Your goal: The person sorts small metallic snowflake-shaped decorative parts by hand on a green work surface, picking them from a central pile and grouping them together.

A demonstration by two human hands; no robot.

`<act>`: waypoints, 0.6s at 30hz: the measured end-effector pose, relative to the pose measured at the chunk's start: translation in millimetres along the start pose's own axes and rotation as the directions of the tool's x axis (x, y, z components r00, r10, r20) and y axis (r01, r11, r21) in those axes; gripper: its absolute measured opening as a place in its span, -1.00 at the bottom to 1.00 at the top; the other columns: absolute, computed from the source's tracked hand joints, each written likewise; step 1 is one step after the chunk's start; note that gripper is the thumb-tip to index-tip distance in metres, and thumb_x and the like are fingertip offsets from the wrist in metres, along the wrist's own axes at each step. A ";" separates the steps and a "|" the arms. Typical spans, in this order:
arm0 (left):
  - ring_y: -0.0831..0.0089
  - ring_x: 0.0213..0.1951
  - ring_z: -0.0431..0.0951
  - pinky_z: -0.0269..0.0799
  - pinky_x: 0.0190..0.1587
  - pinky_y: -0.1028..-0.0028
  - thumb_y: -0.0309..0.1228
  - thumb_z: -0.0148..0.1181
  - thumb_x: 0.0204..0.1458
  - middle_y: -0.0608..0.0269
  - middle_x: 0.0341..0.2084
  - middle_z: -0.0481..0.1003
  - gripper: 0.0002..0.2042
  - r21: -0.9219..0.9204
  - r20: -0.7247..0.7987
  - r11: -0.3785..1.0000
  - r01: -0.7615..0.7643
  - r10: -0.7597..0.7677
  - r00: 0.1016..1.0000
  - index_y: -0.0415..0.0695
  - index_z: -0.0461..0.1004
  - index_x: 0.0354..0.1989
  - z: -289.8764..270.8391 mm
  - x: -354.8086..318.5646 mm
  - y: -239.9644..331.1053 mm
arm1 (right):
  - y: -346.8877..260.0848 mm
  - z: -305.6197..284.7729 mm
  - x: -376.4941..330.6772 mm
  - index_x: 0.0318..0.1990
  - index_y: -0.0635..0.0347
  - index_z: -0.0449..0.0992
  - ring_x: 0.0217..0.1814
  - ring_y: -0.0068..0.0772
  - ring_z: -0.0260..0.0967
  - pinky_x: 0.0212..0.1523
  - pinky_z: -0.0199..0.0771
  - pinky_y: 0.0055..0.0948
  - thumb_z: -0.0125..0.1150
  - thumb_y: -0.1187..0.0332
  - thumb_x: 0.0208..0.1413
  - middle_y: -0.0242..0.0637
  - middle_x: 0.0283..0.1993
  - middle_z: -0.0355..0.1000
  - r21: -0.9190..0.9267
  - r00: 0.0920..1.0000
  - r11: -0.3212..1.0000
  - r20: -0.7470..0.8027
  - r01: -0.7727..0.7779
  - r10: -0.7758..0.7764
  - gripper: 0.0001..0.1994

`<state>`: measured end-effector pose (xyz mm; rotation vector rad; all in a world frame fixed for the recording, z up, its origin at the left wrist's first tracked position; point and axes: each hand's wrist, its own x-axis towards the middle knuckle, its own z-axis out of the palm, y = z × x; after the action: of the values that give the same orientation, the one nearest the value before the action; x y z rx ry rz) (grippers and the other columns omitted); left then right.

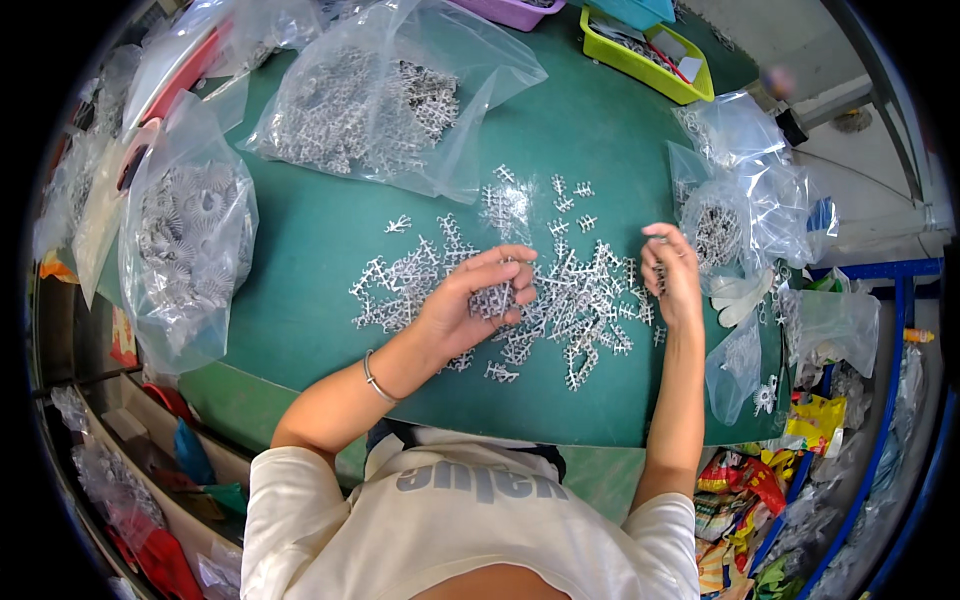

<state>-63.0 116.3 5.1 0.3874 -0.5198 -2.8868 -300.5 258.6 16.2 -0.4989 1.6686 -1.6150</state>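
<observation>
Near probable racking (912, 267), silvery pieces (575, 300) litter a green table (305, 235).

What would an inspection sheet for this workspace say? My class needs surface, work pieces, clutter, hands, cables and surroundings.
Surface: green tabletop, partly covered.
Work pieces: small silvery branched pieces, loosely heaped mid-table.
Clutter: clear bag of silvery pieces at the far side; bag of spiky rings, left; yellow-green basket, far edge.
Hands: left hand and right hand each curled around some pieces.
Cables: none clearly identifiable.
Surroundings: blue frame, right.
</observation>
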 end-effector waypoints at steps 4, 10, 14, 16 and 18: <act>0.49 -0.38 0.29 0.23 -0.48 0.59 -0.42 0.02 0.02 0.29 -0.46 0.27 -0.77 0.014 -0.029 1.000 0.005 -0.004 1.000 -0.16 0.32 -0.13 0.3 0.2 0.1 | 11.7 23.9 -3.2 -0.31 0.25 0.52 -0.48 -0.32 0.31 -0.39 0.29 -0.35 0.25 0.24 -0.08 -0.18 -0.48 0.36 -0.817 0.891 0.419 0.233 0.396 -0.389 -0.74; 0.47 -0.37 0.31 0.28 -0.43 0.56 -0.40 0.02 0.04 0.29 -0.46 0.28 -0.77 0.009 -0.010 1.000 -0.002 0.002 1.000 -0.15 0.33 -0.12 -2.6 0.2 0.7 | -4.9 18.2 -4.4 -0.45 0.15 0.40 -0.50 -0.64 0.21 -0.64 0.12 -0.68 0.18 0.44 -0.01 -0.44 -0.37 0.36 -0.324 0.999 0.945 0.010 0.043 -0.042 -0.93; 0.34 -0.22 0.42 0.44 -0.17 0.37 -0.28 -0.01 0.09 0.21 -0.34 0.38 -0.68 0.102 -0.010 0.995 -0.015 0.016 1.000 -0.18 0.31 -0.04 -3.8 -0.6 1.1 | -0.8 22.8 -5.1 -0.38 0.16 0.25 -0.56 -0.47 0.25 -0.77 0.19 -0.68 -0.03 0.42 0.07 -0.18 -0.24 0.34 0.451 0.989 0.892 0.143 -0.025 -0.045 -0.94; 0.24 -0.11 0.41 0.38 -0.03 0.22 -0.18 -0.05 0.11 0.15 -0.23 0.40 -0.61 0.008 0.010 0.998 0.060 -0.060 0.998 -0.20 0.29 0.00 1.8 1.8 -2.3 | -0.3 44.3 -15.3 -0.26 0.24 0.31 -0.54 -0.47 0.32 -0.76 0.26 -0.68 0.00 0.51 0.06 -0.19 -0.34 0.36 0.372 0.983 0.928 0.168 0.010 -0.078 -0.91; 0.19 -0.03 0.40 0.33 0.04 0.10 -0.11 -0.08 0.12 0.10 -0.15 0.40 -0.55 -0.068 0.013 0.988 0.138 -0.138 0.990 -0.22 0.27 0.02 6.2 1.5 -0.9 | -9.6 79.5 -31.4 -0.15 0.25 0.34 -0.54 -0.57 0.30 -0.72 0.26 -0.67 0.05 0.53 0.04 -0.29 -0.38 0.35 0.106 0.976 0.991 0.195 0.076 -0.095 -0.80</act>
<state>-66.3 118.7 10.1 0.4167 -0.4082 -3.0309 -224.1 226.4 39.1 -0.6680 1.4297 -1.6416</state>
